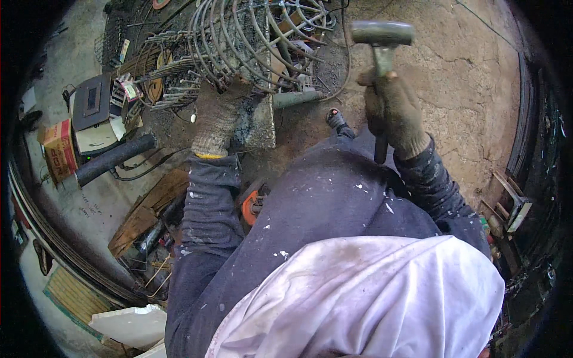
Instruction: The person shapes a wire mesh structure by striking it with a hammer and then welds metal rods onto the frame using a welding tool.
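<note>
My right hand (401,113), in a dirty knitted glove, is closed round the handle of a hammer (382,34). The hammer is raised, its steel head up and its dark handle end showing below my fist. On the left, my gloved left hand (219,113) reaches over a worn metal work table (262,126). Its fingers curl at the near end of a bent metal rod (210,45), one of several curved rods forming a rib-like coil across the table. The fingertips are partly hidden by the glove's back.
Short metal rods (176,95) lie in a pile left of the coil. A welding mask (94,101), a cardboard box (59,149) and a dark pipe (116,160) sit farther left. An orange tool (250,207) lies below the table. Cracked concrete floor (459,89) extends right.
</note>
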The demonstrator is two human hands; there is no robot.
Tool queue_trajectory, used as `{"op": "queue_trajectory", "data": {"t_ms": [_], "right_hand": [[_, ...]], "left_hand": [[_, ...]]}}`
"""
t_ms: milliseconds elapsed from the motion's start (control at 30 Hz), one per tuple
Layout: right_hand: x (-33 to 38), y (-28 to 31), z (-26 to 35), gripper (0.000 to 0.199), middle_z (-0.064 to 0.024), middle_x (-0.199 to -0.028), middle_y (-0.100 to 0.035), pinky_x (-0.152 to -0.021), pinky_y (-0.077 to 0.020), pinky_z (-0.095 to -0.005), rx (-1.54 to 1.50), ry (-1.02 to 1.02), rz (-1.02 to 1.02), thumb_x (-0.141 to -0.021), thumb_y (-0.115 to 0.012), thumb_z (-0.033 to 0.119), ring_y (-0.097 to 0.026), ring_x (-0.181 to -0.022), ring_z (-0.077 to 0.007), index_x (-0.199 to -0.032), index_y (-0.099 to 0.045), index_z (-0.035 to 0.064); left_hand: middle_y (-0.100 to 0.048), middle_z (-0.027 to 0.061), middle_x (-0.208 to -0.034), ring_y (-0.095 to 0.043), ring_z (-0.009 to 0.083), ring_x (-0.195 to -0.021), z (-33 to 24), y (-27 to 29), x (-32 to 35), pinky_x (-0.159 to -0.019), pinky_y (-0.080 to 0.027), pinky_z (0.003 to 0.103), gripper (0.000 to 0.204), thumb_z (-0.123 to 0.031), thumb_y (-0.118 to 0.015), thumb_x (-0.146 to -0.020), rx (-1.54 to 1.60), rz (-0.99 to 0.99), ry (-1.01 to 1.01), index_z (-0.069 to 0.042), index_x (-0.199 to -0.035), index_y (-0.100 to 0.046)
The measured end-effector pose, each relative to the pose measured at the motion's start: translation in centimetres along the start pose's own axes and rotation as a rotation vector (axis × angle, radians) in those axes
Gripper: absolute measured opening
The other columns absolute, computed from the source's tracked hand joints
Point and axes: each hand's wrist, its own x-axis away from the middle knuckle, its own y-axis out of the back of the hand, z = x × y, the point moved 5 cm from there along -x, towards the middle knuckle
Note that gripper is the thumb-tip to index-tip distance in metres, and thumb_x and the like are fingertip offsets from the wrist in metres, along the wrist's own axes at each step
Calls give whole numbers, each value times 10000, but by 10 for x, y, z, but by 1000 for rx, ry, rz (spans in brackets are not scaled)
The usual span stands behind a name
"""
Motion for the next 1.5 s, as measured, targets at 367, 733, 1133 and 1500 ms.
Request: {"op": "queue_trajectory", "data": {"t_ms": [367, 733, 1133, 1500], "right_hand": [[5, -22, 1, 394, 22, -680, -526, -431, -347, -258, 17, -138, -15, -1078, -507, 388, -459, -490, -87, -1138, -643, 24], [4, -24, -10, 343, -8, -754, -579, -516, -407, -249, 102, -188, 51, -1077, -515, 346, -544, -614, -90, -1172, -641, 41], [12, -2, -2, 401, 16, -769, -568, -553, -397, -253, 97, -10, -94, -1086, -512, 388, -520, -642, -74, -1195, -647, 27], [22, -40, 19, 514, -153, -1012, -704, -744, -555, -484, 1338, 544, 200, -871, -748, 311, -699, -891, -389, -1343, -620, 151]], "left_hand": [[-639, 186, -1358, -620, 327, -1215, -2, 0, -2, -1038, -465, 431, 771, -464, -796, -892, -16, 40, -43, 31, -1416, -521], [-711, 147, -1217, -678, 288, -1098, -6, -1, 0, -952, -521, 420, 573, -330, -831, -876, 11, -11, -29, -17, -1307, -621], [-640, 199, -1366, -616, 349, -1234, -18, 0, 4, -1047, -456, 450, 745, -499, -767, -898, 39, 90, 53, -1, -1409, -552], [-671, 214, -1314, -652, 364, -1184, -8, 4, -2, -995, -494, 451, 729, -435, -813, -865, -112, 88, 84, -3, -1394, -558]]}}
